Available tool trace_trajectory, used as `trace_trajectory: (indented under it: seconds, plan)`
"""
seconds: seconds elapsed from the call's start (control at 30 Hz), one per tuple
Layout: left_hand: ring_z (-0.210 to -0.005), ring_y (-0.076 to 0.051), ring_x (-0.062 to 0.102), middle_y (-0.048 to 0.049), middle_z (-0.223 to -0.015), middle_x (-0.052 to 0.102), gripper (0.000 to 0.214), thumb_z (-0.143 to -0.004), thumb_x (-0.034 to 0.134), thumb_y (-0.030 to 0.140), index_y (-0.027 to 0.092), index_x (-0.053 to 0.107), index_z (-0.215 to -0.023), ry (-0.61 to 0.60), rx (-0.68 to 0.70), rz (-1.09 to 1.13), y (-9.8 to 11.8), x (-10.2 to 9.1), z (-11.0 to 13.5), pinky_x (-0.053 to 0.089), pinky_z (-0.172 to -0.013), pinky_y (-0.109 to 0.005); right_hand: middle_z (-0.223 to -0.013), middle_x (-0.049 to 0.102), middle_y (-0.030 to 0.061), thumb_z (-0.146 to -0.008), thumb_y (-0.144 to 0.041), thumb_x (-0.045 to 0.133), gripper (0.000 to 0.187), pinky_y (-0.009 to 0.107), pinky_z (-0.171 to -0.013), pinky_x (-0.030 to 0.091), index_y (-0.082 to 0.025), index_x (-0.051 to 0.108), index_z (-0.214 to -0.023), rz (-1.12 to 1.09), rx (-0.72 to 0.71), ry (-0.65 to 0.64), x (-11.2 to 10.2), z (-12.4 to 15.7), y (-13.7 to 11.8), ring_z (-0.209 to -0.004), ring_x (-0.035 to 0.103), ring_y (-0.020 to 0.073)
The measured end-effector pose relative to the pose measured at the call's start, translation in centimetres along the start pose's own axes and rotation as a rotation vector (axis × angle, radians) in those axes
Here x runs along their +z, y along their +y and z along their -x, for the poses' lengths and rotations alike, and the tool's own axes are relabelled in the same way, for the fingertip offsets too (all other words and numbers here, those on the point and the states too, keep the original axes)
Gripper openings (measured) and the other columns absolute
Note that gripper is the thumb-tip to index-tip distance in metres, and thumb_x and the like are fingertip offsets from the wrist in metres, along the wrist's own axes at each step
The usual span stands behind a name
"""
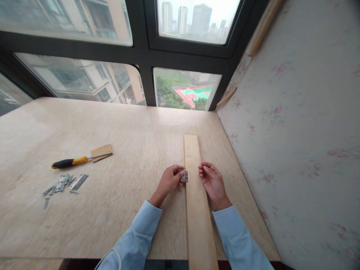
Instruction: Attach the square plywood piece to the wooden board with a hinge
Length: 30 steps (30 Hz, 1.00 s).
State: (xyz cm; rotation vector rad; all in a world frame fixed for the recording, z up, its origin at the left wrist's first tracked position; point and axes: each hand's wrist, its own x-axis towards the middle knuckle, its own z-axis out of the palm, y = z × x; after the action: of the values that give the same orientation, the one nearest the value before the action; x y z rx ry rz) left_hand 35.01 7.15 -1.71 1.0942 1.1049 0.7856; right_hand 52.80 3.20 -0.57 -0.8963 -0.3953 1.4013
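A long pale wooden slat (197, 210) lies lengthwise on the marble-look table (112, 210), running from the near edge toward the window. A small silver hinge (185, 176) sits at the slat's left edge. My left hand (169, 181) is closed, its fingertips pinching the hinge against the slat. On the slat's right side my right hand (211, 180) has its fingers curled and pinched together; what they hold is too small to make out.
A screwdriver with a black and yellow handle (71, 162) lies at the left, its tip on a small wooden piece (101, 152). In front of it lie several metal hinges and screws (63, 183). A floral padded wall (295, 131) borders the table on the right; windows stand behind.
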Motion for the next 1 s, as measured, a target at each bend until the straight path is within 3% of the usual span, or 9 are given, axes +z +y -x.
trace_trajectory:
  seconds: [0.2,0.5,0.87,1.0]
  plan:
    - [-0.069,-0.018,0.068,-0.0079,-0.083,0.071,0.015,-0.078,0.071,0.021,0.012,0.072,-0.09,0.016,-0.034,0.002,-0.2,0.2,0.4,0.058,-0.054,-0.028,-0.082,0.073,0.0038,-0.069,-0.02,0.084,0.021,0.014,-0.06,0.055,-0.016,0.074,-0.087,0.02,-0.014,0.007,0.1,0.0,0.0,-0.067,0.065,0.0084]
    - [-0.067,-0.017,0.066,-0.0077,-0.084,0.071,0.014,-0.077,0.072,0.02,0.012,0.073,-0.09,0.017,-0.025,0.001,0.1,0.3,0.6,0.058,-0.052,-0.027,-0.082,0.073,0.0038,-0.07,-0.02,0.083,0.02,0.015,-0.06,0.055,-0.017,0.073,-0.087,0.031,-0.011,0.006,0.1,0.0,0.0,-0.068,0.065,0.0089]
    - [-0.067,-0.018,0.067,-0.0087,-0.086,0.071,0.023,-0.077,0.075,0.025,0.012,0.072,-0.095,0.04,-0.017,0.012,-0.2,0.2,0.5,0.059,-0.053,-0.029,-0.082,0.073,0.0041,-0.069,-0.02,0.083,0.021,0.014,-0.06,0.055,-0.016,0.074,-0.087,0.03,-0.016,0.009,0.2,0.1,0.0,-0.067,0.065,0.0086]
    - [-0.077,-0.02,0.068,-0.0093,-0.091,0.07,0.031,-0.077,0.075,0.031,0.012,0.071,-0.101,0.085,0.07,0.084,0.2,0.1,1.1,0.061,-0.059,-0.031,-0.081,0.073,0.0033,-0.067,-0.021,0.084,0.021,0.014,-0.059,0.055,-0.016,0.074,-0.086,0.034,-0.016,0.015,0.3,0.2,-0.1,-0.066,0.065,0.0082]
